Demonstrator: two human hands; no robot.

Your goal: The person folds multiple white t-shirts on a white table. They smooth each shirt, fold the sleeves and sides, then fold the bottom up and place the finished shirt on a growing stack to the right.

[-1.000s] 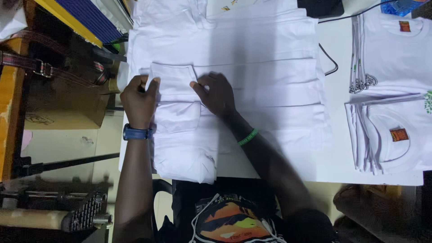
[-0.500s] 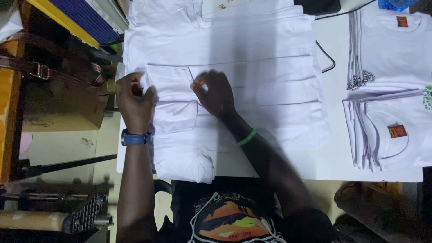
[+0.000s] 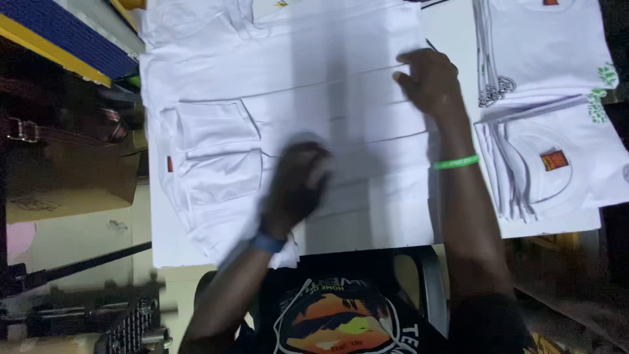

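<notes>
Left hand (image 3: pixel 298 180): moved off the folded sleeve at the white garment's (image 3: pixel 295 85) left edge toward its middle, blurred in motion.
Right hand (image 3: pixel 426 78): shifted from the garment's centre to its right edge, flat on the cloth.
Folded sleeve (image 3: pixel 209 154): now uncovered, lying flat.

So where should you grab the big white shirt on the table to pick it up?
Probably by its right edge, where the right hand already rests. The white shirt lies flat and spread wide, so pinching one edge from the side with the fingers seems easier than grabbing its smooth middle, where the blurred left hand is. The folded sleeve on the left would give a second hold.
</notes>
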